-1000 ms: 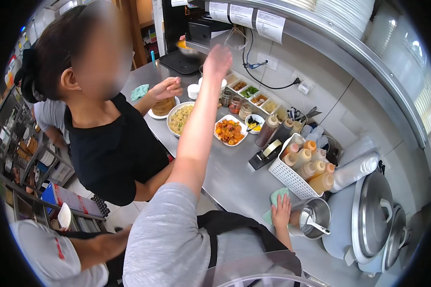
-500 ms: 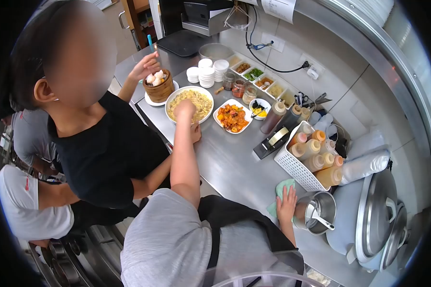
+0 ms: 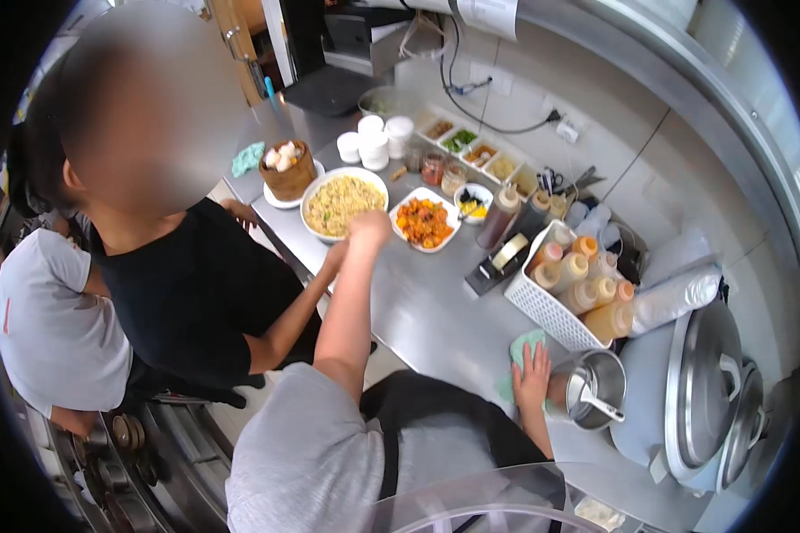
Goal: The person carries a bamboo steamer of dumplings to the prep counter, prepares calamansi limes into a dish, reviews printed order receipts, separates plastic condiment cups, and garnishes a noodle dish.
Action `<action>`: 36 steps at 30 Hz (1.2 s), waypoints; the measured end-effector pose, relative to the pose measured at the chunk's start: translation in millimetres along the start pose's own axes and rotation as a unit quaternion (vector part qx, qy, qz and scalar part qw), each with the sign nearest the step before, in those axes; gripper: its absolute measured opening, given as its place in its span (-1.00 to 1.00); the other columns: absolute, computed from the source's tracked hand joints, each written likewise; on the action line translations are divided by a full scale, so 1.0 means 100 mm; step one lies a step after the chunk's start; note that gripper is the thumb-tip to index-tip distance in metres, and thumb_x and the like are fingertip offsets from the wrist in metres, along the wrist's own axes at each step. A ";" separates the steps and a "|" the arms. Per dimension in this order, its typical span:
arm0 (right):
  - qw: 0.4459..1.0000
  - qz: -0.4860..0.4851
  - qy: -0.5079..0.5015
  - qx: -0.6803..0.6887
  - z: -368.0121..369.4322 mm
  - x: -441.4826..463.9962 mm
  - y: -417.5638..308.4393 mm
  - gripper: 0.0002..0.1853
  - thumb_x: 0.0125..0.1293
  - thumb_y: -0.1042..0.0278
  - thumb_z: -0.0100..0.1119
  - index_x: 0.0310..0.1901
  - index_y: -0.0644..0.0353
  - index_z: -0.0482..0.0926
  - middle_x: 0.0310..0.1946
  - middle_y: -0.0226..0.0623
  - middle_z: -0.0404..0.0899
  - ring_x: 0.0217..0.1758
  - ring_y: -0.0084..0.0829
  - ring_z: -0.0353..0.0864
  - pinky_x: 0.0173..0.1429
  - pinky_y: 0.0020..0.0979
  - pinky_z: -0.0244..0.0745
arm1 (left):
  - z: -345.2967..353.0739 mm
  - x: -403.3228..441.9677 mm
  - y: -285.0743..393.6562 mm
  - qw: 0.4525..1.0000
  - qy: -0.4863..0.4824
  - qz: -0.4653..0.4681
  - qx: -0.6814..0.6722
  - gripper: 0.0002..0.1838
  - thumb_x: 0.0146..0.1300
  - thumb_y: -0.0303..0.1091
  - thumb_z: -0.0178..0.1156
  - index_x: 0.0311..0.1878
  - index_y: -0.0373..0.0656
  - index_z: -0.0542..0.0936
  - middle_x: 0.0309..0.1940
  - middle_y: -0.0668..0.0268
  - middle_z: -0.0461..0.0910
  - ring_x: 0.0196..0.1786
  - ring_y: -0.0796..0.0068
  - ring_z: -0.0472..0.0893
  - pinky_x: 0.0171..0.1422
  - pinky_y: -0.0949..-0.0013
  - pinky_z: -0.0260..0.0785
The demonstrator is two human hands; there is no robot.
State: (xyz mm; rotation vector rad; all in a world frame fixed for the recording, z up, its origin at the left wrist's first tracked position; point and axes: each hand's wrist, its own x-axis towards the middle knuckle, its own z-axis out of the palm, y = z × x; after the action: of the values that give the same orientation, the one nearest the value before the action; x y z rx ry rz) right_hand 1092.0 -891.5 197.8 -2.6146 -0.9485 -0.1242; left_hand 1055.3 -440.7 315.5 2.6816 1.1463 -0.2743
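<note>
The left hand (image 3: 370,229) is at the 5 o'clock rim of a round white bowl (image 3: 311,230) of yellow fried rice (image 3: 342,201). Its fingers appear curled; whether they grip anything cannot be determined. The bare hand of a co-worker in a black short-sleeved top (image 3: 204,284) is close to it at 7 o'clock, partly hidden. The right hand (image 3: 532,375) is open, palm down with fingers extended, pressing on a pale green cloth (image 3: 528,339) on the stainless-steel worktop (image 3: 418,311).

From the left hand, a square white dish (image 3: 430,250) of orange-red glazed pieces is near at 3 o'clock. A round brown bamboo steamer (image 3: 289,185) rests on a white plate (image 3: 280,203) at 10 o'clock.

From the right hand, a round stainless-steel pot (image 3: 610,377) containing a white-handled utensil (image 3: 603,408) is just beside at 3 o'clock. A white perforated plastic basket (image 3: 556,315) of squeeze bottles is at 1 o'clock; a black tape dispenser (image 3: 489,273) is at 11 o'clock
</note>
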 end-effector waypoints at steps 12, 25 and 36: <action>1.000 -0.001 -0.006 -0.002 0.01 -0.04 0.02 -0.41 0.17 0.15 0.03 0.26 0.03 0.20 0.31 -0.07 0.01 0.36 0.00 -0.02 0.35 -0.02 -0.08 | 0.51 -0.82 1.23 0.925 -0.095 0.365 -0.036 -0.70 -0.07 -0.05 0.28 -0.39 -0.09 0.65 -0.42 0.25 0.63 -0.28 0.22 0.60 -0.20 0.18 0.44; 1.000 -0.001 -0.005 -0.012 0.04 -0.06 0.04 -0.43 0.18 0.12 0.01 0.24 0.02 0.22 0.31 -0.08 0.03 0.35 -0.02 0.00 0.35 -0.03 -0.07 | 1.32 -1.10 1.19 0.898 -0.287 0.285 0.174 -0.65 -0.22 -0.02 0.41 -0.45 -0.08 0.65 -0.61 0.48 0.60 -0.45 0.49 0.61 -0.31 0.36 0.43; 1.000 -0.003 -0.003 -0.008 0.03 -0.06 0.03 -0.43 0.18 0.12 0.02 0.24 0.02 0.23 0.31 -0.08 0.02 0.35 -0.02 0.00 0.35 -0.03 -0.08 | 1.33 -1.06 1.17 0.891 -0.299 0.307 0.153 -0.66 -0.24 -0.03 0.42 -0.49 -0.08 0.65 -0.61 0.46 0.60 -0.48 0.51 0.60 -0.34 0.39 0.42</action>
State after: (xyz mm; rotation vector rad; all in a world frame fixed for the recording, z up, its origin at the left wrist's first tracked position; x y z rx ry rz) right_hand 1089.5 -896.2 193.0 -2.6270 -0.9622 -0.1261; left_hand 1057.4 -627.7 228.7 2.7161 0.0636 -1.1294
